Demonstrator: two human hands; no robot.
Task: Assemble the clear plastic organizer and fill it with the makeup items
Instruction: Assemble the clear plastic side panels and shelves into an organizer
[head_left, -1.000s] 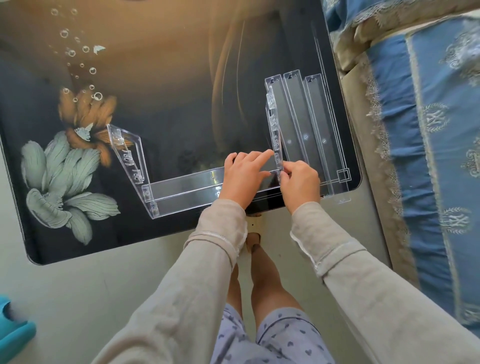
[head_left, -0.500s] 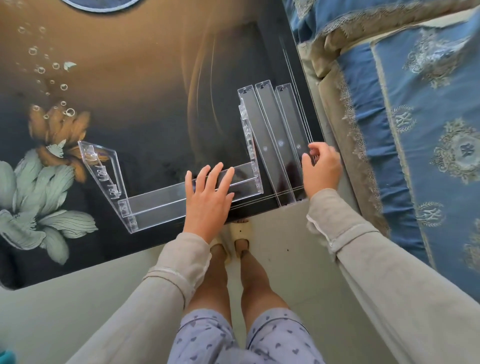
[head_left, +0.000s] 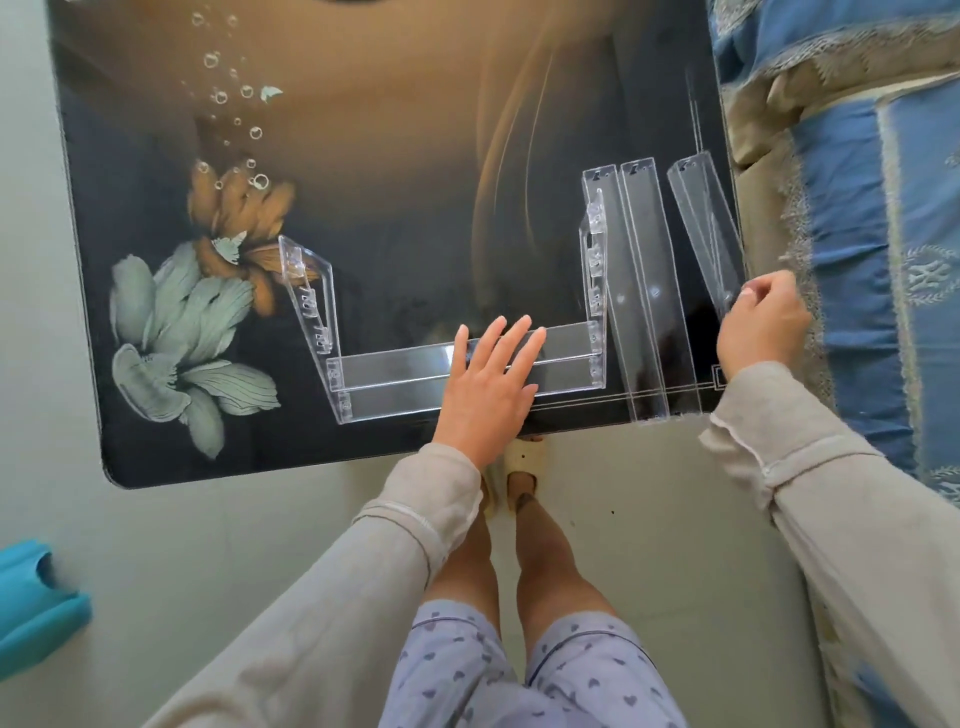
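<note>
Clear plastic organizer frame (head_left: 447, 371) lay empty under the flat, spread left hand (head_left: 488, 389); beside it, the right hand (head_left: 761, 322) pinched a loose shelf strip (head_left: 709, 234).

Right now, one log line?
left hand: flat on clear plastic organizer frame | right hand: lifting clear shelf strip | makeup: unseen

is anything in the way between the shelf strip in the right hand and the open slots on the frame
Two loose shelf strips lie flat on the table between the lifted strip in the right hand and the frame's right side panel. Lifted over them, nothing else visibly blocks it; the left hand rests lower, on the bottom shelf.
</note>
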